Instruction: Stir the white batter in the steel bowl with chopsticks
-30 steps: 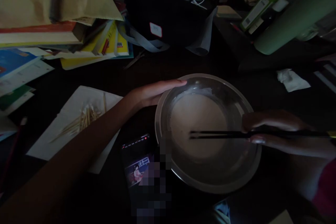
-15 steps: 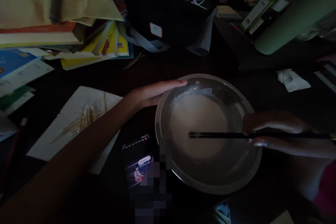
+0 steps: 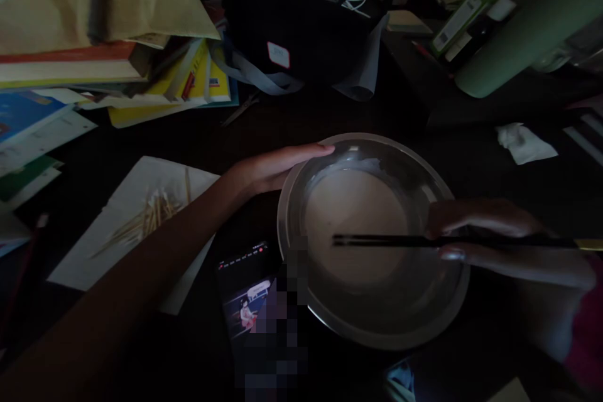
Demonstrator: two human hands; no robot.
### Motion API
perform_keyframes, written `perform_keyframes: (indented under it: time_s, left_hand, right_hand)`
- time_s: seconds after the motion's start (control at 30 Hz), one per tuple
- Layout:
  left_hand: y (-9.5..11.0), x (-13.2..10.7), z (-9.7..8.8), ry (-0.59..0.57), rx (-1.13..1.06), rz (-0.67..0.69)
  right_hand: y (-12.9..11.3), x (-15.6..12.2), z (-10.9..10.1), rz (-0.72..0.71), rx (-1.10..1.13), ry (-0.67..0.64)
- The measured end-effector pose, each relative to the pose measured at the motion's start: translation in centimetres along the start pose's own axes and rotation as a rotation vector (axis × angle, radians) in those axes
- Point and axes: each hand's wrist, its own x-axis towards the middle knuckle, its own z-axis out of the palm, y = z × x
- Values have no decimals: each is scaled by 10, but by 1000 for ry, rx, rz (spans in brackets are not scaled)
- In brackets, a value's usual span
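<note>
Head view: black chopsticks [image 3: 377,240] are grasped by the right hand [image 3: 499,213], now shifted slightly left over pale liquid [image 3: 357,207] in a metal bowl [image 3: 424,304], beside a lit phone [image 3: 242,282]; stirring is suggested. Bowl rim gripped by the left hand [image 3: 282,162]. Dark bench [image 3: 254,138]: swabs [image 3: 157,210] laid on paper [image 3: 136,182], books [image 3: 169,110] piled. Room dimly lit.

Clock centred on bowl [image 3: 414,289]: smooth metal, dull sheen, glossy highlights. Mixture [image 3: 355,220] inside: smooth, nearly matt. Chopsticks [image 3: 409,241]: smooth, dark; material unclear. At 9: matt paper sheet [image 3: 117,207]; swabs [image 3: 157,210] with wood-like sticks, fluffy tips. At 8: phone [image 3: 245,273], smooth glassy screen. At 2: crumpled matt tissue [image 3: 525,146]. At 11: bag [image 3: 306,25], dark, matt, cloth-like.
</note>
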Motion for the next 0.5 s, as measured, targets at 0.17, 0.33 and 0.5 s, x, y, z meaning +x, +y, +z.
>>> perform_keyframes:
  time_s: [0.17, 0.33, 0.5]
  left_hand:
    - [1, -3, 3, 60, 24, 13]
    - [1, -2, 1, 66, 43, 17]
    - [0, 0, 0, 22, 16, -8]
  right_hand:
    - [9, -2, -19, 50, -172, 106]
    - [12, -10, -30, -98, -113, -74]
    - [8, -1, -8, -94, -84, -56]
